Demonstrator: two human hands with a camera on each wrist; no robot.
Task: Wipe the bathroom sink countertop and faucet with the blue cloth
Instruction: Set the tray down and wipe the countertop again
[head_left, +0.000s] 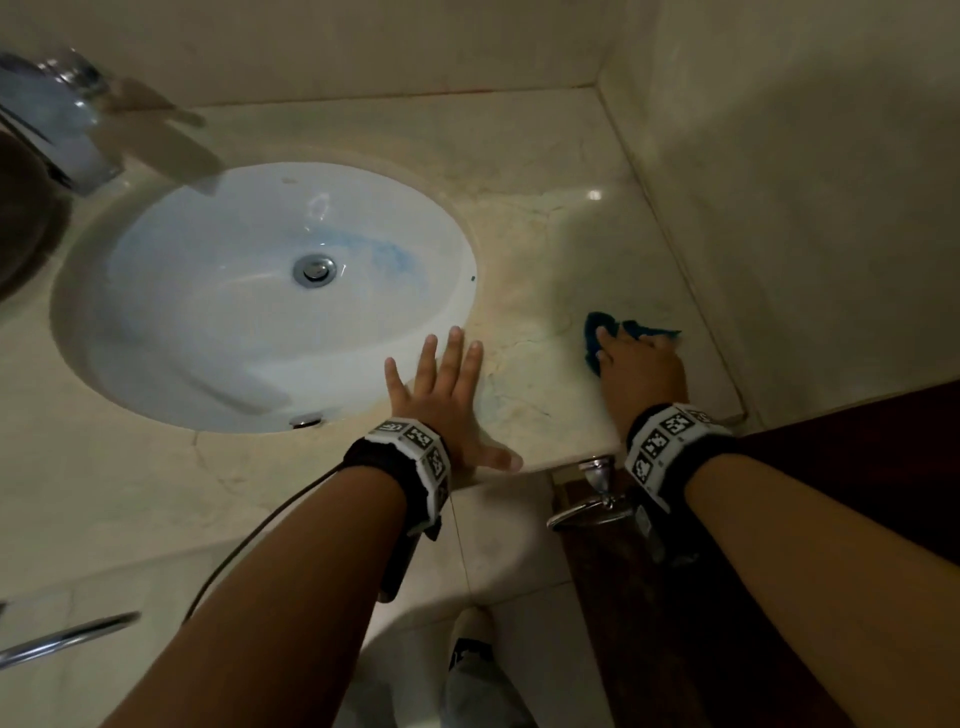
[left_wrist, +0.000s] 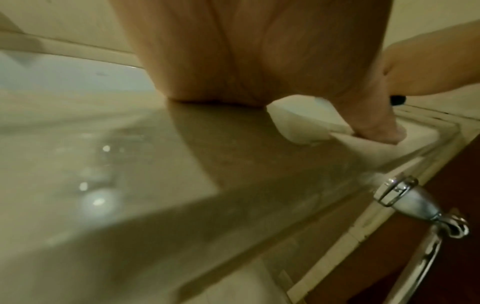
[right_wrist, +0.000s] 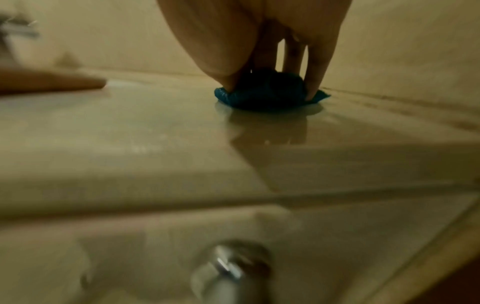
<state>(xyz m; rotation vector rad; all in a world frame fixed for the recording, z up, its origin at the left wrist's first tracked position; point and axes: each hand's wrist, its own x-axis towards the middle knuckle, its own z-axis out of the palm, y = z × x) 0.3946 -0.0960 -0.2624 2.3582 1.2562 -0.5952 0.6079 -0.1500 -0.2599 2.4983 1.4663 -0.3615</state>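
The right hand (head_left: 641, 371) presses a bunched blue cloth (head_left: 597, 338) onto the beige marble bench (head_left: 540, 249), near the right wall and close to the bench's near edge. Its grip is closed on the cloth: in the right wrist view the thumb and fingers (right_wrist: 318, 82) curl down round the dark blue wad (right_wrist: 267, 92), which lies flat on the glossy stone.

The left hand (head_left: 441, 400) lies flat on the bench just right of the white oval sink (head_left: 156, 291), fingers straight and spread, its grip open and holding nothing. The fingertips reach the sink's rim.

The chrome faucet (head_left: 67, 114) stands at the far left, blurred. A faint blue smear shows inside the basin beside the drain (head_left: 314, 270).

Both wrists wear bands printed with black-and-white square code patterns; no readable words or brand marks show. A chrome towel ring (head_left: 597, 499) hangs below the near edge of the bench.
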